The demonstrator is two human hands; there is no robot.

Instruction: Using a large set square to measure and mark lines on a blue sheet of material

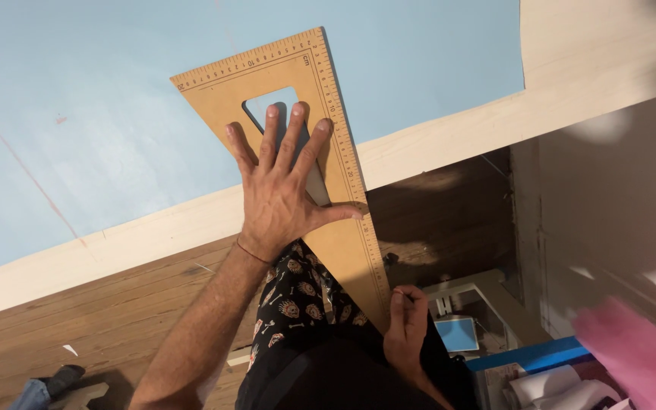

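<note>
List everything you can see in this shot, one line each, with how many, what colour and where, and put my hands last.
Set square: one, tan wood with a cut-out window, lying across the blue sheet and past the board's edge.
Blue sheet: one, light blue, covering the board's upper left.
Board: one, pale wood, its edge running diagonally across the view.
Floor: brown wooden planks, lower left.
Pink sheet: one, blurred, lower right corner.
Paper rolls: two or so, white, bottom right.
Wrist string: one, red, on the left wrist.
Left hand: spread flat, pressing on the set square.
Right hand: at the set square's lower tip, pinching something thin; what it is cannot be told.
</note>
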